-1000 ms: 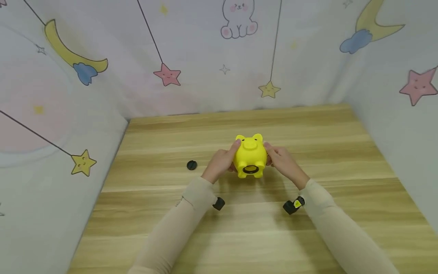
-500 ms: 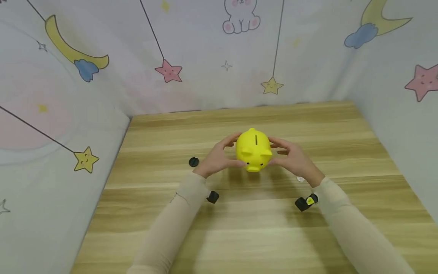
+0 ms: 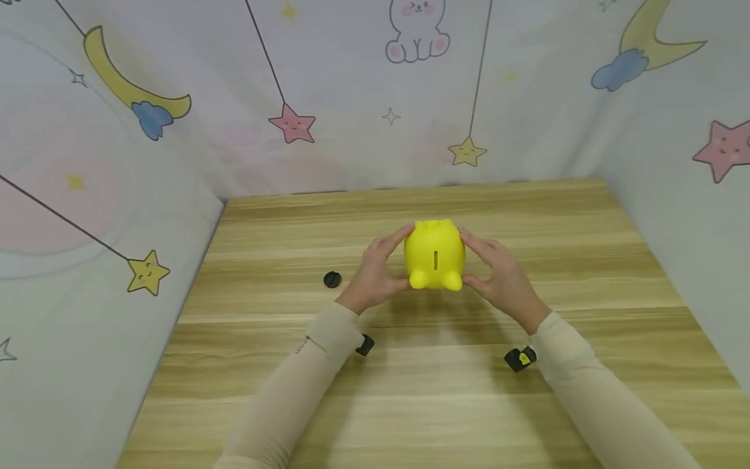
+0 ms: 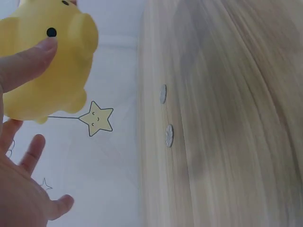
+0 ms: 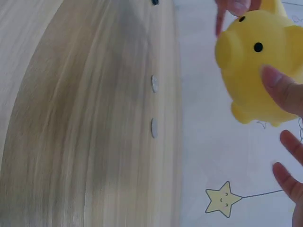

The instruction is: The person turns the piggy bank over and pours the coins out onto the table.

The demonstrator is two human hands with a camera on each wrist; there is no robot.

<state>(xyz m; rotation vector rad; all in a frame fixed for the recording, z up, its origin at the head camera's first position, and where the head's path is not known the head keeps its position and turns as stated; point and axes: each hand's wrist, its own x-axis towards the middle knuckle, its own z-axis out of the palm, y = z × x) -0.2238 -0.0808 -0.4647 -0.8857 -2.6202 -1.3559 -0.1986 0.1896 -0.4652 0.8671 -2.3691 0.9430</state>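
Note:
A yellow piggy bank (image 3: 435, 251) is held off the table between both hands, its coin slot toward the head camera and its ears low. My left hand (image 3: 377, 272) grips its left side; in the left wrist view that thumb (image 4: 28, 66) lies beside the pig's black eye. My right hand (image 3: 502, 277) grips the other side, its thumb (image 5: 281, 87) on the pig's cheek in the right wrist view. Some fingers of each hand stand away from the pig. Two silver coins lie on the table, a nearer coin (image 4: 169, 135) and another coin (image 4: 163, 93). Its underside is hidden.
A round black plug (image 3: 332, 279) lies on the wood-grain table (image 3: 445, 391), left of the left hand. Cloth walls (image 3: 351, 156) with printed stars and moons enclose the back and sides. A black camera (image 3: 364, 344) hangs at the left wrist, another camera (image 3: 519, 358) at the right.
The piggy bank has been turned over in both hands: first its face and ringed bottom opening showed, then its top, now its slot with the ears lowest. Both hands have shifted their grip.

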